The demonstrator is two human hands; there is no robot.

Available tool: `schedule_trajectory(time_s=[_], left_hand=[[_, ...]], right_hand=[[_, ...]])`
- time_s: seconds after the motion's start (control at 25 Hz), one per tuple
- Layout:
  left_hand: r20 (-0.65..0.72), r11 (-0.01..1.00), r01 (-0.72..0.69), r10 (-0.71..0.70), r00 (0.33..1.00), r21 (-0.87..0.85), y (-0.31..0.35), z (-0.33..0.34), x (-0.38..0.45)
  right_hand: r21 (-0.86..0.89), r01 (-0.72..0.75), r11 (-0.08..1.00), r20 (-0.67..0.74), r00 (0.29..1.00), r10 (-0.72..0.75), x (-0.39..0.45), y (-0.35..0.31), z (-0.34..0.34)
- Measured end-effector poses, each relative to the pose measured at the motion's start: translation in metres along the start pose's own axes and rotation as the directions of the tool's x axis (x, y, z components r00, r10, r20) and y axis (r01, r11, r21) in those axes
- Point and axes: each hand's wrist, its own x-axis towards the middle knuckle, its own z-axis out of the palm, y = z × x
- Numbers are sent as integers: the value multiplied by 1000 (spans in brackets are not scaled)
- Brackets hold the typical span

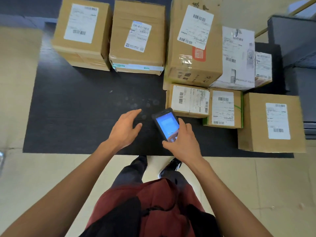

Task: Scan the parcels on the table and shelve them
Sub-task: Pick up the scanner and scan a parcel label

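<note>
Several cardboard parcels with white barcode labels stand on a black table (77,108). Two big boxes (82,33) (137,38) sit at the back left, a tall box (195,41) at the back middle. Two small parcels (189,100) (224,108) lie nearer, and a larger box (271,122) sits at the right front edge. My right hand (183,139) holds a black handheld scanner (166,124), its blue screen lit, just left of the nearest small parcel. My left hand (125,129) hovers over the bare tabletop, fingers spread, holding nothing.
A white-wrapped parcel (237,57) and a small box (263,69) stand at the back right. Dark grey furniture (294,41) is at the far right. Beige tiled floor (51,177) surrounds the table; my legs and shoes stand at its front edge.
</note>
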Motion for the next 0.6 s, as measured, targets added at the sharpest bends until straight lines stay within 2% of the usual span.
schedule_trajectory(time_s=[0.16,0.32,0.6], left_hand=[[-13,997,71,-72,997,-15,-31,-14,-18],[-15,993,116,-117,993,-22,-45,-21,-28],[27,982,163,-161,987,-93,-45,-16,-32]], right_hand=[[100,-18,995,-24,999,21,21,-25,42],[227,-106,968,-58,991,123,53,-45,78],[10,-92,996,-171,981,92,93,-58,114]])
